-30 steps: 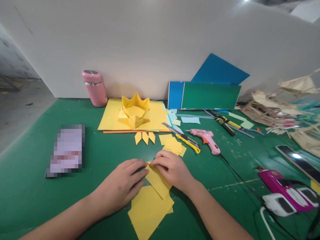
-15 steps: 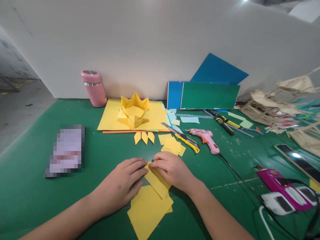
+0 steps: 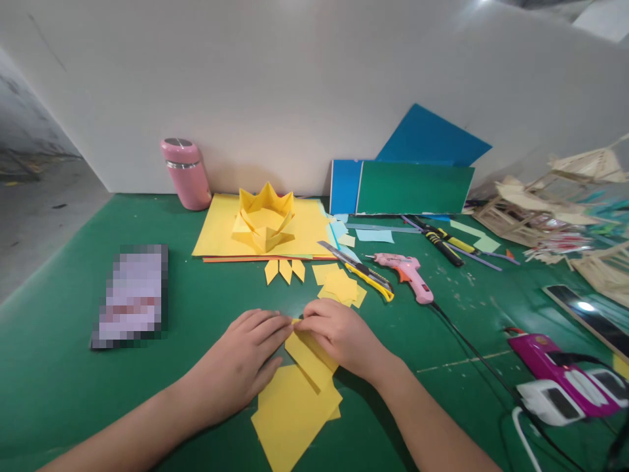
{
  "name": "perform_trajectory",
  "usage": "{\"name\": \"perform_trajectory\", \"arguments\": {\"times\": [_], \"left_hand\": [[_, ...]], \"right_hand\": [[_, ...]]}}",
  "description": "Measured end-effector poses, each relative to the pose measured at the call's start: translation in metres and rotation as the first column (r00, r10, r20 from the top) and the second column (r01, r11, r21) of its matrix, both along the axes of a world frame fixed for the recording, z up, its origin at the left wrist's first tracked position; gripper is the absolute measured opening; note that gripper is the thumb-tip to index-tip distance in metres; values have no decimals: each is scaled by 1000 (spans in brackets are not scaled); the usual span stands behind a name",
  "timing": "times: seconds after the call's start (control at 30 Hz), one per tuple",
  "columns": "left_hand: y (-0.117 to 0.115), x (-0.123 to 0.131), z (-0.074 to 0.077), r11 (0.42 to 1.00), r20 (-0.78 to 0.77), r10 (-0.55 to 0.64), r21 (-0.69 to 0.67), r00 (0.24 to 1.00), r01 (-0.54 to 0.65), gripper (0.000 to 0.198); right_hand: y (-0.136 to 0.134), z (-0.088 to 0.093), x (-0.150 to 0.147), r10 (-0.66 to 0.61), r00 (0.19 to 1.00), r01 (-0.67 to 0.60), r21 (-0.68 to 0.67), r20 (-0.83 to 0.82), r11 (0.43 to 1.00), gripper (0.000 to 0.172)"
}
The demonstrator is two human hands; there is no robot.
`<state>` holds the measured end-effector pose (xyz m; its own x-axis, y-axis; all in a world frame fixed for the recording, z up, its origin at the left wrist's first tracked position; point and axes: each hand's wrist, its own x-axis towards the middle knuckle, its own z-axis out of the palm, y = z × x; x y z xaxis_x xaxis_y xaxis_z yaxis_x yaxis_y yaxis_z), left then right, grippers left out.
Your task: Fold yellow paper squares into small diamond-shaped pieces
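Note:
A folded piece of yellow paper (image 3: pixel 305 360) lies at the front middle of the table. My right hand (image 3: pixel 341 334) pinches its upper part, with thumb and fingers closed along the fold. My left hand (image 3: pixel 248 357) lies flat with its fingers stretched out, and their tips touch the paper's upper left corner. Below, flat yellow sheets (image 3: pixel 295 413) lie partly under the folded piece. Three small folded yellow pieces (image 3: pixel 285 271) sit in a row beyond my hands, beside a loose pile of yellow squares (image 3: pixel 339 286). What my right fingertips cover is hidden.
Behind stands a yellow folded-paper crown shape (image 3: pixel 265 226) on stacked coloured paper (image 3: pixel 216 239). A cutter knife (image 3: pixel 366 275) and a pink glue gun (image 3: pixel 407 274) with a cord lie right. A pink flask (image 3: pixel 187 176), a purple power strip (image 3: pixel 560 377) and wooden stick models (image 3: pixel 531 203) stand around.
Almost nothing differs. The view has shifted very slightly, and both hands stay in place at the top of the folded yellow paper.

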<state>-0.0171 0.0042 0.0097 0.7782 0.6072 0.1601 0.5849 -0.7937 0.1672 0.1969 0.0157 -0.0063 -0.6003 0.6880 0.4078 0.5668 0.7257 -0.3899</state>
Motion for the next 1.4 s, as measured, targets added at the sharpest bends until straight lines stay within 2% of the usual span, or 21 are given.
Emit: {"name": "perform_trajectory", "arguments": {"times": [0.33,0.6,0.8,1.03,1.4], "left_hand": [[-1,3,1,999,-27,27,22,999,-26,37],[0,2,2,1000,2,8,-5,1000,-8,37],[1,1,-2,999,22,-15,50,1000,14,33],[0,0,-6,999,51,22,25,998,-23,33],[-4,2,-11,997,86,67,27,994,-70,39]], "right_hand": [[0,8,2,51,999,-51,-20,4,998,26],[0,7,3,42,999,-43,-63,-29,997,23],[-1,4,2,-11,999,9,-64,-31,998,27],[0,3,5,-63,997,65,-50,44,997,38],[-1,2,5,-155,988,155,-10,21,988,31]]}}
